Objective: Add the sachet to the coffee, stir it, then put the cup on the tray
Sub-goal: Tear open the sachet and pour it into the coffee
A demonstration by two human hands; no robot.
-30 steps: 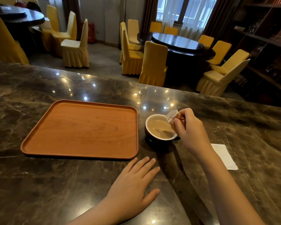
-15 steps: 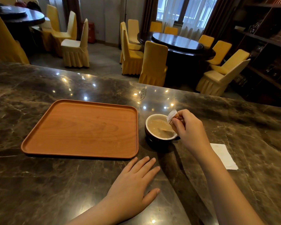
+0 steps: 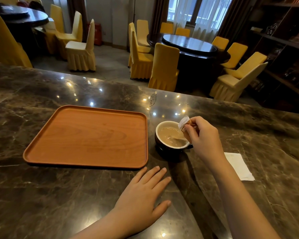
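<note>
While pinching the sachet [image 3: 184, 124] over the cup's [image 3: 164, 147] rim at 3 o'clock, right hand [image 3: 203, 138], fingers closed on the packet above pale coffee [image 3: 170, 136]. Left hand [image 3: 141, 200] flat and spread on the dark polished marble counter [image 3: 41, 195] at 6 o'clock. Wooden tray [image 3: 86, 163] bare, just beside the cup at 9 o'clock. White napkin [image 3: 238, 165] at 4 o'clock. Beyond, at 12 o'clock, yellow-covered chairs [image 3: 164, 66] around a dark round table [image 3: 188, 43], curtained window [image 3: 197, 9].
</note>
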